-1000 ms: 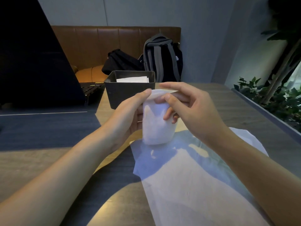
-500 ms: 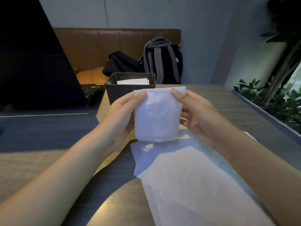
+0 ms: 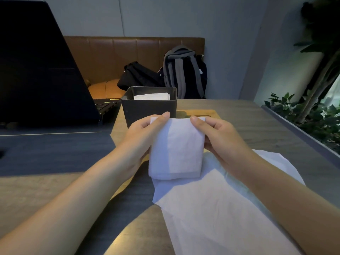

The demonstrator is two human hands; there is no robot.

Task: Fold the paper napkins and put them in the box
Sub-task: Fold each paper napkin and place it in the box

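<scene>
Both hands raised — left hand and right hand pinch the folded napkin's top corners

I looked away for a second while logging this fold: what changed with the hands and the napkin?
The right hand shifted from the napkin's top middle to its right corner; the folded napkin spread from a narrow bundle into a flat rectangle. The left hand still pinches the left corner. The box and the unfolded napkins on the table stayed put.
</scene>
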